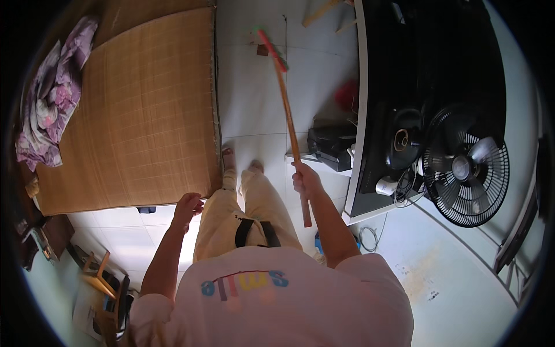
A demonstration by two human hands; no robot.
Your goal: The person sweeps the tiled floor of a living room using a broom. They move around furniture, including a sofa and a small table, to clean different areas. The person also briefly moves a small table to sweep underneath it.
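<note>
My right hand (pixel 306 178) is closed around the wooden handle of a broom (pixel 289 113). Past my grip, the handle's lower end sticks out beside my forearm. At the far end, the broom's red head (pixel 273 52) with green bristles is at the tiled floor (pixel 251 104), slightly blurred. Beside that head lies a small brown piece (pixel 262 50) that I cannot identify. My left hand (pixel 188 210) hangs near the bed's corner, fingers loosely bent, with nothing seen in it.
To the left is a bed with a woven mat (pixel 151 117) and a crumpled purple floral cloth (pixel 60 95). A black-topped cabinet (pixel 390 56) stands right, bearing an electric fan (pixel 464 169). A black case (pixel 331 145) sits low beside it. Wooden legs (pixel 320 13) show ahead.
</note>
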